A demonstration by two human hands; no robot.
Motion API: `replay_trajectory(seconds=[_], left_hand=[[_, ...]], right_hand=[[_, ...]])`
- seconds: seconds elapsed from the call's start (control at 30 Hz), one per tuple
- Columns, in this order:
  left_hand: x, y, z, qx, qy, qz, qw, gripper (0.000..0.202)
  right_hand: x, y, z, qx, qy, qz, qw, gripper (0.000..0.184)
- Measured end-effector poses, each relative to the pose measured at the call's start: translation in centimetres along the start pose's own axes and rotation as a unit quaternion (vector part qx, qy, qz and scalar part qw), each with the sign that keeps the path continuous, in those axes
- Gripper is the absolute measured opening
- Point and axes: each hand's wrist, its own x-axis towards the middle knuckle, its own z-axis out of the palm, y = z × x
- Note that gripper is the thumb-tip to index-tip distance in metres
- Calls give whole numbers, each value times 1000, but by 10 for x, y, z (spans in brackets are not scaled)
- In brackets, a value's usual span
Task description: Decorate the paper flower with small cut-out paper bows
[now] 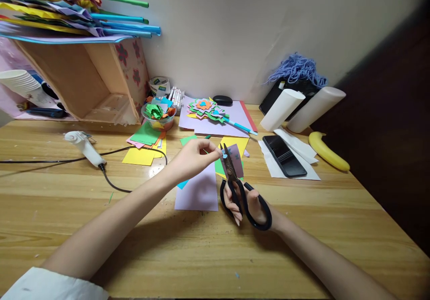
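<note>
My right hand point(250, 203) grips a pair of black-handled scissors point(231, 170), its fingers and thumb through the loops. The blades point up and away, slightly parted. At their tips, my left hand point(198, 158) pinches a small piece of light blue paper point(224, 155) between thumb and fingertips. The piece sits right beside the blades; whether they touch it I cannot tell. Below the hands lie a lilac sheet point(198, 197), a darker purple piece point(238, 163) and yellow paper point(237, 142), partly covered by the scissors.
Paper flowers point(204, 107) lie on lilac sheets at the back. To the left are a glue gun point(85, 150) with a black cord, coloured paper point(141, 155) and a tub of scraps point(159, 116). On the right are a phone point(285, 156), a banana point(327, 152) and paper rolls point(282, 109).
</note>
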Motion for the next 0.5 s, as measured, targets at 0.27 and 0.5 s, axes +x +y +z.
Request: replay_trajectory(seconds=[0.27, 0.5], left_hand=[[-1, 2, 0, 2, -2, -4, 1000, 22], [-1, 3, 0, 5, -1, 4, 1000, 22]], right_hand=[[1, -4, 2, 17, 5, 7, 1000, 64], [1, -10, 5, 3, 29, 24, 999, 64]])
